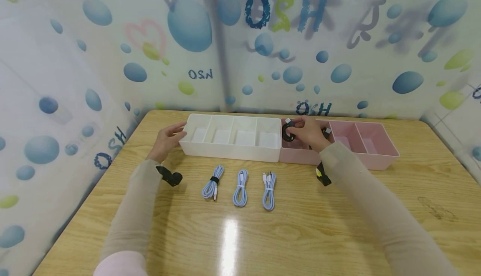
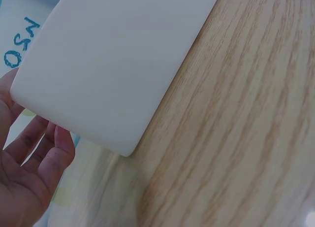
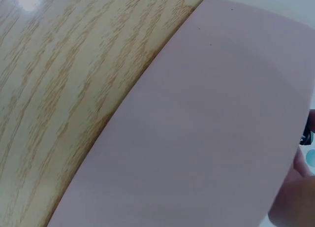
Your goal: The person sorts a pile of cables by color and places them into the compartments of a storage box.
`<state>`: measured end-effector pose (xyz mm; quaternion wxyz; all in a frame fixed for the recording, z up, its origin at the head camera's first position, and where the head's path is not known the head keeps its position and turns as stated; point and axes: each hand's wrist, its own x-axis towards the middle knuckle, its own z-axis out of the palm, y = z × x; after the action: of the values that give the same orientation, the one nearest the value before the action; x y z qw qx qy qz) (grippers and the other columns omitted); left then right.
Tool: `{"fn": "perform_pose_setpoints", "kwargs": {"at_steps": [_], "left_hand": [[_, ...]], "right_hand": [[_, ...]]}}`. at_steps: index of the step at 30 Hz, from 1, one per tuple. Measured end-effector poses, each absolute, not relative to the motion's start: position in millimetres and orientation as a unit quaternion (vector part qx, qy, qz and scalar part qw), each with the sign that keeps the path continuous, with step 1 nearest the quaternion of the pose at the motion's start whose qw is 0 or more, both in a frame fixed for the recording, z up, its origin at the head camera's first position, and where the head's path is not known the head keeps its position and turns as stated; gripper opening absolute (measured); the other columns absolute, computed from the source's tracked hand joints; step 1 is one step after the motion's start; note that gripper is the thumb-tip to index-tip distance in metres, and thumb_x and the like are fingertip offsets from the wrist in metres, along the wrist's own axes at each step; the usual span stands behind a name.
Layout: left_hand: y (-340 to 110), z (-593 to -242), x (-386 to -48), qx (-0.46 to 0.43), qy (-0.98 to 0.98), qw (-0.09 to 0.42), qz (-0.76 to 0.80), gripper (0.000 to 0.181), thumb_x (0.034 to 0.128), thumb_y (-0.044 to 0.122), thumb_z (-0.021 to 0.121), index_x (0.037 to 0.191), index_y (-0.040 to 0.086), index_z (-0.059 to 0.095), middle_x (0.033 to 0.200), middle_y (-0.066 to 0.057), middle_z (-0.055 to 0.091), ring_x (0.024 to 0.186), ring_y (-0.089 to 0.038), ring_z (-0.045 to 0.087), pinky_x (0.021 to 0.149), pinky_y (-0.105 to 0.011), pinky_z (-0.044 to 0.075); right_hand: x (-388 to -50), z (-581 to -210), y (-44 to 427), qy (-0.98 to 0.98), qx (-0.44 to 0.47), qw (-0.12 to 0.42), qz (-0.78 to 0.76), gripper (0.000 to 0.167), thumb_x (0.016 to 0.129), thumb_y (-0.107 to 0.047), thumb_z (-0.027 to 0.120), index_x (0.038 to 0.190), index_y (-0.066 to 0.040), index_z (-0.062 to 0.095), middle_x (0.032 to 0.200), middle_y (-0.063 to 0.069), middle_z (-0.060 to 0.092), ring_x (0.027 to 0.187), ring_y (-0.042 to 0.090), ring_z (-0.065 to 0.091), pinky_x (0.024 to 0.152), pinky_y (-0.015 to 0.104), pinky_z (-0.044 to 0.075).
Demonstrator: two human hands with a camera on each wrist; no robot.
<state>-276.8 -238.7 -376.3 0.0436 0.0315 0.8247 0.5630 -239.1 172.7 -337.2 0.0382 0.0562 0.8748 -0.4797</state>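
In the head view my right hand (image 1: 309,133) pinches a coiled black cable (image 1: 287,131) over the leftmost compartment of the pink divided box (image 1: 375,161). Another dark cable (image 1: 326,132) shows partly behind that hand, in the neighbouring compartment. My left hand (image 1: 168,140) touches the left end of the white divided box (image 1: 229,151), its fingers at the rim; the left wrist view shows the thumb and fingers of this hand (image 2: 34,163) around the box's corner. The right wrist view holds mostly the pink box's front wall (image 3: 197,113), with a bit of black cable (image 3: 307,134) at the edge.
Three bundled light-blue cables lie in a row before the boxes: a left one (image 1: 213,183) with a black strap, a middle one (image 1: 240,188) and a right one (image 1: 269,190). The boxes stand end to end on the wooden table (image 1: 300,234), near a patterned wall covering (image 1: 240,84).
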Motion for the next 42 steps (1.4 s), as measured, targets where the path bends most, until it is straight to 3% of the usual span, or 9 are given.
{"fn": "perform_pose_setpoints", "kwargs": {"at_steps": [11, 22, 42], "left_hand": [[-237.2, -374.0, -270.9, 0.047, 0.820, 0.027, 0.570, 0.048, 0.0859, 0.029, 0.058, 0.130, 0.015, 0.046, 0.127, -0.019, 0.042, 0.100, -0.019, 0.046, 0.071, -0.025, 0.046], [-236.3, -374.7, -274.8, 0.025, 0.831, 0.042, 0.554, 0.047, 0.0895, 0.022, 0.053, 0.134, 0.011, 0.040, 0.130, -0.017, 0.039, 0.104, -0.022, 0.043, 0.067, -0.019, 0.045], [-236.9, -374.0, -274.2, 0.018, 0.834, 0.047, 0.549, 0.049, 0.0897, 0.026, 0.053, 0.135, 0.012, 0.039, 0.131, -0.016, 0.038, 0.104, -0.022, 0.042, 0.070, -0.021, 0.045]], "right_hand": [[-240.2, -336.3, 171.9, 0.880, 0.045, 0.044, -0.471, 0.037, 0.086, -0.013, 0.058, 0.119, 0.002, 0.051, 0.109, 0.019, 0.052, 0.096, 0.027, 0.052, 0.078, 0.036, 0.047], [-239.5, -336.6, 174.0, 0.876, 0.045, 0.048, -0.477, 0.037, 0.087, -0.014, 0.057, 0.120, 0.002, 0.050, 0.112, 0.020, 0.052, 0.095, 0.029, 0.054, 0.079, 0.038, 0.047], [-242.3, -339.1, 170.1, 0.886, 0.050, 0.032, -0.459, 0.036, 0.085, -0.012, 0.057, 0.117, 0.003, 0.052, 0.109, 0.021, 0.054, 0.093, 0.029, 0.055, 0.077, 0.038, 0.047]]}}
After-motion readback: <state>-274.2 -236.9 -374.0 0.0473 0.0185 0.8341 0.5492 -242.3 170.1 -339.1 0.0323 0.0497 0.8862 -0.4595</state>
